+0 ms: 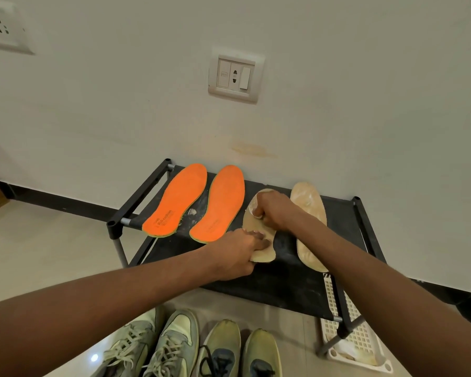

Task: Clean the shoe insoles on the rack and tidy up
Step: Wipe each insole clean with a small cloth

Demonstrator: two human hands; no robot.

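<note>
Lay on the black rack point(283, 278), right of centre: tan insole point(261, 254), heel end pinched by left hand point(234, 254), fingers curled round its near edge. Pressed farther along by right hand point(272, 210), fingers closed on something pale (cloth or wipe, unclear). Could slide or buckle under hard rubbing. Just right, second tan insole point(310, 227); left, two orange insoles point(196, 202); shoes point(191, 346) below, near.

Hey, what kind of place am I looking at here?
Probably a home entryway or a room corner: a low black shoe rack against a wall with a switch plate, and sneakers on the tiled floor.
</note>
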